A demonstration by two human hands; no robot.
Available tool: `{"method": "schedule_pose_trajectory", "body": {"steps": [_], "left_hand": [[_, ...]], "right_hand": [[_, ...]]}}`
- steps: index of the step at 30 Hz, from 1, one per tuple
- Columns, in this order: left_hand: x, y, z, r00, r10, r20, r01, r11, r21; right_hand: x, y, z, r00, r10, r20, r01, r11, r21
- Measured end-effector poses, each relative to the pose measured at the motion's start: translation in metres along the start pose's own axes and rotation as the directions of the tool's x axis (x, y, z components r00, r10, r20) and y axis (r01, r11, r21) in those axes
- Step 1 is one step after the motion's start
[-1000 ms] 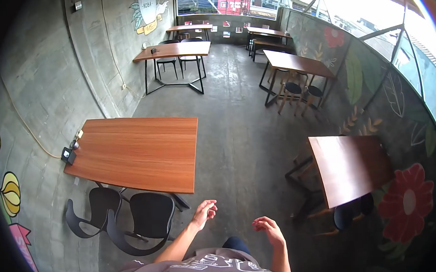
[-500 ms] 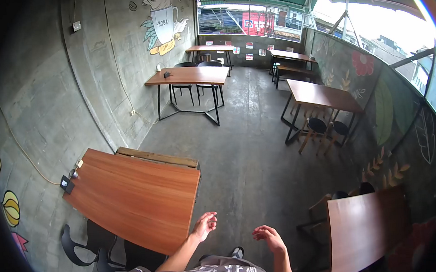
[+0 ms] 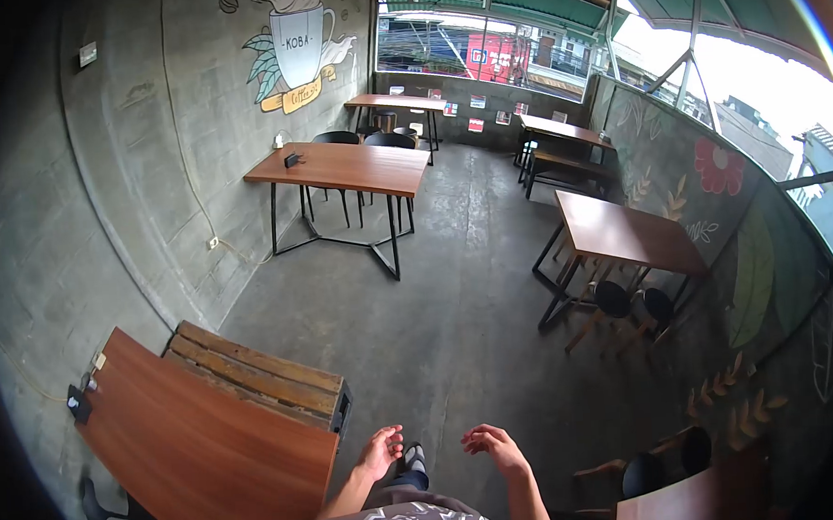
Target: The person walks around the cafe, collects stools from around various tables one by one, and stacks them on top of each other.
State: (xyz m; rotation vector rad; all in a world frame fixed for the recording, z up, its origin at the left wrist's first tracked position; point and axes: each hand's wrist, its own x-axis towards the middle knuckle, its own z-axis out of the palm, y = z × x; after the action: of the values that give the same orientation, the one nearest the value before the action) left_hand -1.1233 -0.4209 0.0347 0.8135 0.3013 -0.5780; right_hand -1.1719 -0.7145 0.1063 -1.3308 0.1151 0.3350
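Wooden table [image 3: 219,449] near left hand [image 3: 380,453], loosely curled like right hand [image 3: 495,447]; mural mug [image 3: 298,54] reads "KOBA", banner [image 3: 299,95] "Coffee"

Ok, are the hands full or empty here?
Empty: the left hand and the right hand are apart in mid-air above the floor, fingers loosely curled, with nothing visible in either.

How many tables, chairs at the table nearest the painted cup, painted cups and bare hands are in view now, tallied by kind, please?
Tables: 6
Chairs at that table: 2
Painted cup: 1
Bare hands: 2
Total: 11
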Motion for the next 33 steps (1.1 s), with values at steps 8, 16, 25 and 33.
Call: {"method": "schedule_pose_trajectory", "body": {"steps": [8,16,25,33], "left_hand": [[0.250,0.168,0.177,0.947,0.062,0.316,-0.108,0.985,0.132],[0.444,0.235,0.245,0.944,-0.001,0.331,-0.040,0.992,0.117],[0.650,0.293,0.277,0.995,-0.031,0.093,0.022,0.996,0.092],[0.820,0.379,0.357,0.990,0.125,0.070,-0.126,0.992,0.008]], "right_hand": [[0.151,-0.087,-0.097,0.982,0.025,-0.189,-0.008,0.996,0.089],[0.322,-0.145,-0.205,0.964,0.008,-0.265,0.059,0.967,0.246],[0.598,-0.262,-0.361,0.996,0.002,-0.086,0.018,0.973,0.230],[0.827,-0.410,-0.436,0.990,-0.097,0.100,0.083,0.988,0.132]]}}
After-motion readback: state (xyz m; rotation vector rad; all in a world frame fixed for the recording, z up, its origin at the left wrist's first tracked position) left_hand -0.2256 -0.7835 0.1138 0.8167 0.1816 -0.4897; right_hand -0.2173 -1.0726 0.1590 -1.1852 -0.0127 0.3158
